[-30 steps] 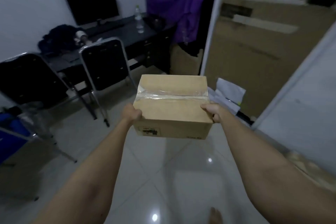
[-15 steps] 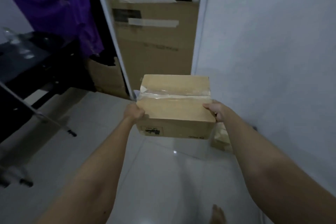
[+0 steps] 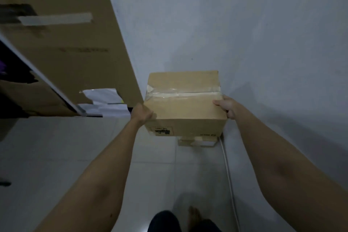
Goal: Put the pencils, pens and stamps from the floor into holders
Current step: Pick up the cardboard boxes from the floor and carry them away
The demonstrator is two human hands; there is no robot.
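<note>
Cardboard box (image 3: 185, 106), taped seam, gripped by both hands

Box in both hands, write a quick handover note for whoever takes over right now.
Left hand: grips the box's left side.
Right hand: grips its right side, thumb on top.
Box: taped shut, held above the floor near the wall, over a smaller carton lying there.
Job's things: no pencils, pens, stamps or holders in view.
Done: nothing visible.
Left: probably set the box down, then find the items and fill the holders.
</note>
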